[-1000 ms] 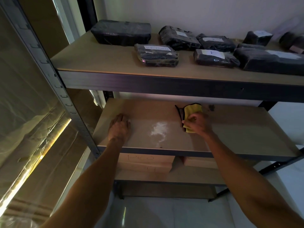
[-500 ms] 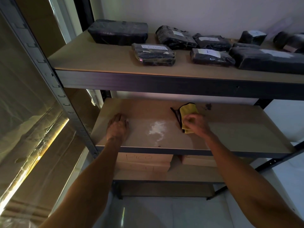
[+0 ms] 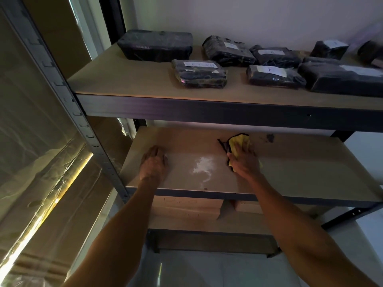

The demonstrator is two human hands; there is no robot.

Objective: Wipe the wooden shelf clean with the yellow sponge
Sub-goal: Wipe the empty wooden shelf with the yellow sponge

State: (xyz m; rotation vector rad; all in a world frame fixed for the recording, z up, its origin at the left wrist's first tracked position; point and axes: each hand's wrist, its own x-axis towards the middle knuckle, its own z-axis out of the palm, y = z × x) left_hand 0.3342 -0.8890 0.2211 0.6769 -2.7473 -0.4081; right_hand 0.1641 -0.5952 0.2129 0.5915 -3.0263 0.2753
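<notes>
The right hand [image 3: 244,162] presses the yellow sponge [image 3: 238,145] onto the middle shelf [image 3: 300,162], fingers closed over it, just right of a white powder patch [image 3: 202,165]. The left hand [image 3: 153,164] lies flat, fingers extended, holding nothing.

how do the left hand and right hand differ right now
The left hand lies flat and empty on the wooden shelf; the right hand presses the yellow sponge. The left is left of the white powder patch, the right beside its other side. Both rest on the same shelf.
</notes>
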